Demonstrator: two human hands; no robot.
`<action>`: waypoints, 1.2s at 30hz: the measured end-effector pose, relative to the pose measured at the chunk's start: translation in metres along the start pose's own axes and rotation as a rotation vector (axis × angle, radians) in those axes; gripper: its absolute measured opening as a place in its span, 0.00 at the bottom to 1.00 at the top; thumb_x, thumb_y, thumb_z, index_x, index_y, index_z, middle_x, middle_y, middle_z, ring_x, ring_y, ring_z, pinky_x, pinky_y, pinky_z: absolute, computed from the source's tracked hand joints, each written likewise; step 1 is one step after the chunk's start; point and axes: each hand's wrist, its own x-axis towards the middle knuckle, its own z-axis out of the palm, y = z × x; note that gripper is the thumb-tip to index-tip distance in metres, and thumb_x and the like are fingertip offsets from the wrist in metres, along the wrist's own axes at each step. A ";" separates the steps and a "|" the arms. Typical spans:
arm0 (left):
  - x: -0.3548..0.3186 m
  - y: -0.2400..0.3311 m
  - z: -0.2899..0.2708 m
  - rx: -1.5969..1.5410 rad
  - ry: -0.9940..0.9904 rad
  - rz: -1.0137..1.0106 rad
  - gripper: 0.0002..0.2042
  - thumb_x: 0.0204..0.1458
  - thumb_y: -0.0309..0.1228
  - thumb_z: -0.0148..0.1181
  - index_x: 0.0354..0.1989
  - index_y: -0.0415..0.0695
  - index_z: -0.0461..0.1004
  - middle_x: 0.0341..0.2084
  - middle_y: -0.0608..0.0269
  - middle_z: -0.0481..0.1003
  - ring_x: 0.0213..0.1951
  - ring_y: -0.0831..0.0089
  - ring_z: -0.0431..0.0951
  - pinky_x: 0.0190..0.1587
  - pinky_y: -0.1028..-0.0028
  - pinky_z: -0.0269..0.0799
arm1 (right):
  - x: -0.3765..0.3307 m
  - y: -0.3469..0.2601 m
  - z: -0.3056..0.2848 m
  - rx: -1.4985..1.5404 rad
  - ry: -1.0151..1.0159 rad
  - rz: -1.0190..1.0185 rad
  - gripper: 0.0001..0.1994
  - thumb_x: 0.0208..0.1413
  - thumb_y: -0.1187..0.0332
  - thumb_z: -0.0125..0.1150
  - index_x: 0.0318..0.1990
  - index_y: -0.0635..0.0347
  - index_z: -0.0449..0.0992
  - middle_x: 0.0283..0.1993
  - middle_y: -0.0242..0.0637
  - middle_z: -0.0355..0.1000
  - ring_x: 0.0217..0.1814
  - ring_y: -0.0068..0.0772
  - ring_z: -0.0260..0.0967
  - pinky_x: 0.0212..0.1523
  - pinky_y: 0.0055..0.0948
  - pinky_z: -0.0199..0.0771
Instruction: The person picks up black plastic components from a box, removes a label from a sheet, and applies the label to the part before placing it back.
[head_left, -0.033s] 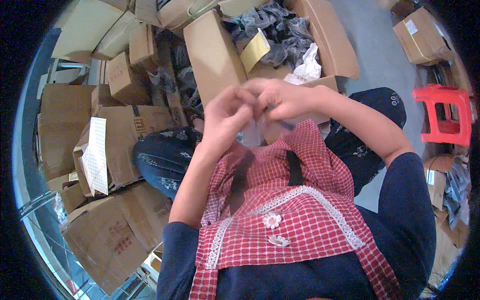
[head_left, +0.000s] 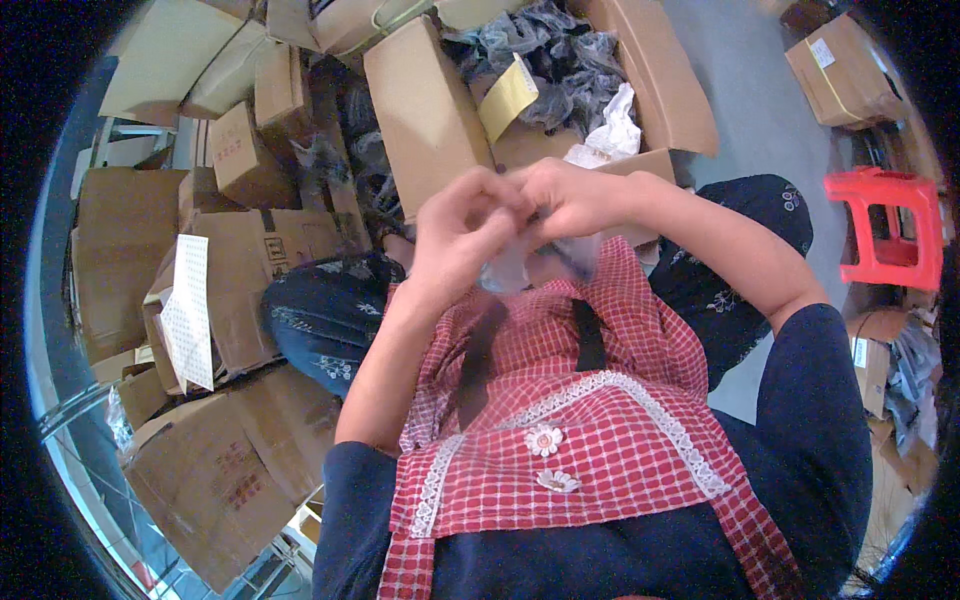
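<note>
Above my lap, my left hand (head_left: 455,230) and my right hand (head_left: 575,200) meet with their fingertips together. Both sets of fingers are curled in a pinch on a clear plastic bag (head_left: 507,270). The thin film hangs just below the fingers, over the red checked apron (head_left: 560,320). A small dark spot shows between the fingers, too small to make out. The bag's upper edge is hidden behind my hands.
Ahead stands an open carton (head_left: 430,110) with dark items in plastic wrapping (head_left: 560,70) and a yellow card (head_left: 510,98). Stacked cartons (head_left: 240,470) and a dotted white sheet (head_left: 188,310) are at left. A red stool (head_left: 885,230) and a taped carton (head_left: 845,75) stand at right.
The bag's film has spread wider and shows more below my right hand. My left hand has shifted very slightly; both hands stay together.
</note>
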 end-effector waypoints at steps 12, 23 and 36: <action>0.059 -0.241 -0.064 0.537 -0.440 -0.532 0.11 0.47 0.30 0.59 0.37 0.41 0.82 0.32 0.61 0.81 0.33 0.70 0.80 0.37 0.72 0.75 | -0.084 0.021 -0.067 -0.403 -0.107 0.650 0.10 0.39 0.68 0.65 0.21 0.68 0.74 0.23 0.45 0.70 0.27 0.43 0.69 0.31 0.38 0.68; 0.072 -0.185 -0.031 -0.251 -0.319 -0.716 0.12 0.53 0.34 0.58 0.41 0.40 0.76 0.38 0.59 0.77 0.46 0.64 0.76 0.53 0.64 0.70 | -0.161 0.122 0.084 -0.234 -0.580 0.778 0.13 0.32 0.66 0.62 0.25 0.67 0.79 0.25 0.54 0.73 0.29 0.56 0.73 0.30 0.48 0.70; 0.097 -0.156 -0.038 -0.450 -0.125 -0.664 0.18 0.61 0.37 0.47 0.55 0.39 0.71 0.49 0.53 0.75 0.49 0.60 0.76 0.56 0.63 0.72 | -0.198 0.216 0.096 -0.609 -0.150 0.915 0.09 0.38 0.67 0.56 0.23 0.61 0.80 0.29 0.52 0.75 0.32 0.57 0.73 0.36 0.51 0.73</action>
